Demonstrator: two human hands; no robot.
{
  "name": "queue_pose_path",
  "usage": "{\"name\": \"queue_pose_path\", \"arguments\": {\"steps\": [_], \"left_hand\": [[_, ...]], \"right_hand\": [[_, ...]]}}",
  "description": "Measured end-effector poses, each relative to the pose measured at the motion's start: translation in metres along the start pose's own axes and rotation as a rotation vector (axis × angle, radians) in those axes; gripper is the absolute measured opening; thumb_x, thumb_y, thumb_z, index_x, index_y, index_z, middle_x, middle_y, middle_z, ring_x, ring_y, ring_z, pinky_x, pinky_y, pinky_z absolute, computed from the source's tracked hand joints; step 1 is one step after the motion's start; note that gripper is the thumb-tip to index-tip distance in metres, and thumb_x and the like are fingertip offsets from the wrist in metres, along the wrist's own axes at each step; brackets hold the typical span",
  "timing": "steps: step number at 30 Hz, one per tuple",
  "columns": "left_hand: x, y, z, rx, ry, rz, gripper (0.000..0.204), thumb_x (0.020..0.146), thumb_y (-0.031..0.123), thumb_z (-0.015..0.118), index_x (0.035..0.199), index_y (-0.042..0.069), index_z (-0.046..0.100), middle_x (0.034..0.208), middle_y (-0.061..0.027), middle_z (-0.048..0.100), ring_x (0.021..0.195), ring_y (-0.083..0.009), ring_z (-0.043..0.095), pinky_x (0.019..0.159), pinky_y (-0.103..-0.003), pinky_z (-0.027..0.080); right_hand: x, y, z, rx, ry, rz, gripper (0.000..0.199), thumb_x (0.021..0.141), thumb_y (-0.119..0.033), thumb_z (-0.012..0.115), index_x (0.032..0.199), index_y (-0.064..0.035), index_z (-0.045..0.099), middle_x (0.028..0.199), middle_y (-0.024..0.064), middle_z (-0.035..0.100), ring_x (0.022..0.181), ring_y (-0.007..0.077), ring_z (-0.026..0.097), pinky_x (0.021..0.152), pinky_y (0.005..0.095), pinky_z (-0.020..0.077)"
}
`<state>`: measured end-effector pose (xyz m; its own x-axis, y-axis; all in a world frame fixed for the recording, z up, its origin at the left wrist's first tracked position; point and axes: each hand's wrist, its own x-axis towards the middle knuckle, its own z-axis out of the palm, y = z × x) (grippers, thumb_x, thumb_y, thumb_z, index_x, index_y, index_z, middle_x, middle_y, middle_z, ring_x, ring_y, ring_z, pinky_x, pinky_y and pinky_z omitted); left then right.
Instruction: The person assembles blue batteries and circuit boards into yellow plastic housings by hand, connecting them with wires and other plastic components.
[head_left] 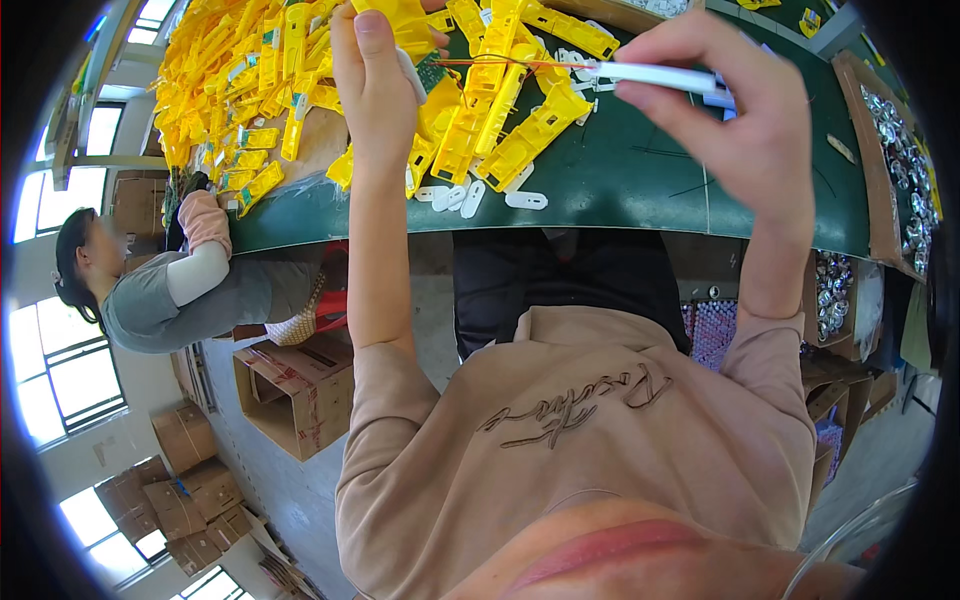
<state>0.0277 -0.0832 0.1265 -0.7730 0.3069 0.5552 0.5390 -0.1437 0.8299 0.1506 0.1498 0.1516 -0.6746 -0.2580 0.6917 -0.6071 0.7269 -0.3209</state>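
Note:
My left hand [378, 105], raised over the far part of the table, is closed round a yellow plastic housing [402, 28]. A small green circuit board [430, 76] and a white piece show beside its fingers. Thin red wires [530, 64] stretch from the board across to my right hand [745, 125]. There, thumb and fingers pinch a slim white stick-like part [655, 75]; its exact kind cannot be made out. Beneath the wires lie several yellow housings [530, 135], and small white oval plates [526, 200] are scattered near the table's edge.
A large heap of yellow housings [240, 85] covers the left of the green table [640, 205]. Cardboard boxes of shiny metal parts [905, 170] stand at the right edge. Another person [165, 295] works at the left. An open carton [300, 390] sits on the floor.

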Motion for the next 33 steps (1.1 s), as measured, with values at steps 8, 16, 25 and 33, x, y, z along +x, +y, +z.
{"name": "queue_pose_path", "arguments": {"steps": [8,16,25,33], "left_hand": [[-0.024,-0.018,0.048,-0.436,-0.017,-0.576,0.055,0.1,0.041,0.017,0.111,0.002,0.055,0.089,-0.0114,0.065,0.078,-0.0167,0.06,0.072,-0.03,0.051],[-0.049,-0.035,0.072,0.039,-0.194,-0.231,0.039,0.101,0.031,0.03,0.12,0.001,0.046,0.097,-0.0103,0.058,0.08,-0.0154,0.06,0.071,-0.027,0.048],[-0.061,-0.032,0.081,-0.033,-0.321,-0.367,0.038,0.101,0.029,0.033,0.117,-0.001,0.05,0.089,-0.0109,0.063,0.07,-0.0127,0.058,0.063,-0.026,0.047],[-0.055,-0.037,0.073,-0.395,-0.329,-0.623,0.043,0.101,0.036,0.026,0.119,0.003,0.048,0.095,-0.0155,0.065,0.065,-0.0196,0.063,0.059,-0.03,0.053]], "right_hand": [[0.022,0.042,0.051,1.257,0.297,0.395,0.025,0.093,-0.01,0.053,0.117,-0.0012,0.057,0.096,0.0045,0.064,0.084,0.0093,0.059,0.071,0.0203,0.0466],[0.007,0.057,0.104,0.929,0.459,0.558,0.027,0.096,-0.011,0.045,0.12,0.0002,0.051,0.098,0.0039,0.056,0.083,0.0053,0.055,0.07,0.0167,0.0442],[-0.017,0.069,0.102,0.42,0.546,0.484,0.032,0.099,-0.026,0.037,0.105,-0.0026,0.058,0.086,0.0061,0.062,0.074,0.0159,0.056,0.07,0.0318,0.0456],[-0.049,0.083,0.123,1.288,0.226,0.491,0.027,0.092,-0.015,0.053,0.117,-0.0054,0.054,0.112,0.0059,0.061,0.104,0.0138,0.058,0.092,0.0274,0.0442]]}}
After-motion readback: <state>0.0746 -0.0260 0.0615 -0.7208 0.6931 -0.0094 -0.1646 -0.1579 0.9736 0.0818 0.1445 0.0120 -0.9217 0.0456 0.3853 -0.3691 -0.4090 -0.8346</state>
